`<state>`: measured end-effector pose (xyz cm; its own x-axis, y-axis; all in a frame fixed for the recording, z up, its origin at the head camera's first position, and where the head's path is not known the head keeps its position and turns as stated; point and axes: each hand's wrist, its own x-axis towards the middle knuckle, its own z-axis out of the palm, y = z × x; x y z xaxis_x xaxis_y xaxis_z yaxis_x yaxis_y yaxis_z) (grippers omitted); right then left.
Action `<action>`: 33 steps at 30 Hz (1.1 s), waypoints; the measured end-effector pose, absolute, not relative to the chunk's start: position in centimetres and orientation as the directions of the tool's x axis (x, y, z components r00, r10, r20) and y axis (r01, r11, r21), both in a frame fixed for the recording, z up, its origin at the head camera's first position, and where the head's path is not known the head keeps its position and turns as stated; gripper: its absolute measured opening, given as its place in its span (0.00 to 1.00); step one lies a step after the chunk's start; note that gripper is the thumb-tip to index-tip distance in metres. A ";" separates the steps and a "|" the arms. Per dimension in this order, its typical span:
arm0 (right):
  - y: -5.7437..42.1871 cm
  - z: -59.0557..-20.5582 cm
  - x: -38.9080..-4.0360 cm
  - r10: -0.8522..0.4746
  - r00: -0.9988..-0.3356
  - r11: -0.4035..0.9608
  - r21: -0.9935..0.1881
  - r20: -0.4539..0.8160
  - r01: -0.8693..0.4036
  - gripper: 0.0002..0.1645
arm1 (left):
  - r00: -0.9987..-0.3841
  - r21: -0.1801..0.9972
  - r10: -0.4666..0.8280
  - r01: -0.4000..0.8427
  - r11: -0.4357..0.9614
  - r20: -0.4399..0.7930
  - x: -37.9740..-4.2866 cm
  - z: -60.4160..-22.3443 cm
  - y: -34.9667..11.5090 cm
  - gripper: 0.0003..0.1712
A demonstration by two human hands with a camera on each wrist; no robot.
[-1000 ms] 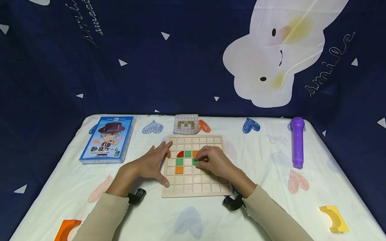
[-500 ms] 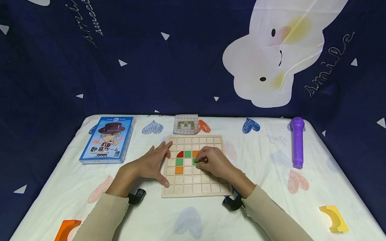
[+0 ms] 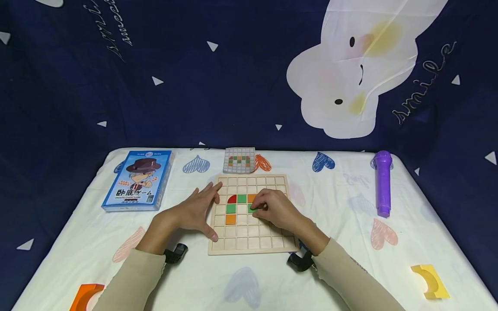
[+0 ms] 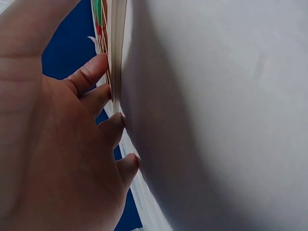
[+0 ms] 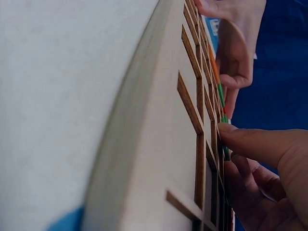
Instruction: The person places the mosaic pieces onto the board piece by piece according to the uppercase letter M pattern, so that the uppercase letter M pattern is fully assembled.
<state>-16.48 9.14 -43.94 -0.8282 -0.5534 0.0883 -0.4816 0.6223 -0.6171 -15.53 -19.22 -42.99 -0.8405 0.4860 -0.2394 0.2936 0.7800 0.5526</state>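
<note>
A wooden grid board (image 3: 249,244) lies in the middle of the table in the head view. My left hand (image 3: 194,210) spreads along its left side, thumb at the near left corner and fingertips by the upper left edge. With thumb and fingers, my right hand (image 3: 278,208) pinches a green square tile (image 3: 251,208) at a cell right of centre, partly covering it. An orange tile (image 3: 251,198) beside those fingertips is partly hidden too. Further left sit a red quarter-round tile (image 3: 232,199), two green tiles (image 3: 241,198) and an orange tile (image 3: 231,219).
Behind the board lies a pattern card (image 3: 239,160) showing a coloured grid. A blue game box (image 3: 138,181) stands at left, a purple microphone-shaped object (image 3: 383,183) at right. An orange arch block (image 3: 86,296) and a yellow one (image 3: 432,281) lie near the front.
The right thumb and fingers have drawn slightly closer together at the green tile. The left hand and the board stay in place.
</note>
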 end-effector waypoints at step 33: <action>20.1 -42.4 -14.9 -0.522 -0.842 0.529 -0.721 0.140 -0.447 0.20 | -0.837 0.551 0.499 0.313 0.773 -0.225 -15.3 -42.8 -19.4 0.84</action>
<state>-14.86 20.05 -42.37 -0.8416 -0.5217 0.1398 -0.4475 0.5285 -0.7214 -15.35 -19.38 -42.85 -0.8369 0.4991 -0.2245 0.3133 0.7733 0.5511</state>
